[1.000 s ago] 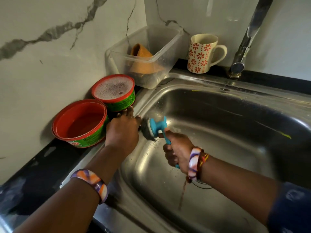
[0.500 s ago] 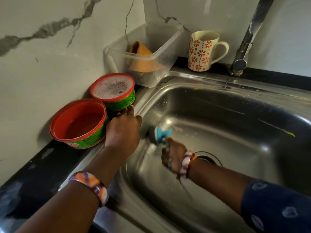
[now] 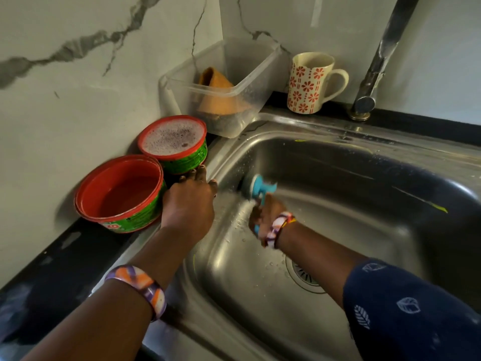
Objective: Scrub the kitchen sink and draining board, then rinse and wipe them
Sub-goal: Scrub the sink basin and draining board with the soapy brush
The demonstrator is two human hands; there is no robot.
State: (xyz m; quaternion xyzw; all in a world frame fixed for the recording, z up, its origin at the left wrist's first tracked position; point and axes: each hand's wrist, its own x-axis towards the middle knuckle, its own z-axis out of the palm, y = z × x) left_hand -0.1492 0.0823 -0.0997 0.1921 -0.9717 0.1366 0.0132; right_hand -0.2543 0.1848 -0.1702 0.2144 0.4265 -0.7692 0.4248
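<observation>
My right hand [image 3: 264,217] grips the blue brush [image 3: 256,188] against the sink [image 3: 338,178] wall at nine o'clock; I'd press firmly, overlapping strokes. Left hand [image 3: 188,204] braces flat on the rim.

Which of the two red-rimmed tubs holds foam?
The farther tub, next to the clear plastic container, is topped with foam; the nearer tub shows only its red inside.

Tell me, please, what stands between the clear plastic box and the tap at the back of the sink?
In the head view, a floral mug stands on the dark ledge between the clear plastic box and the tap.
</observation>
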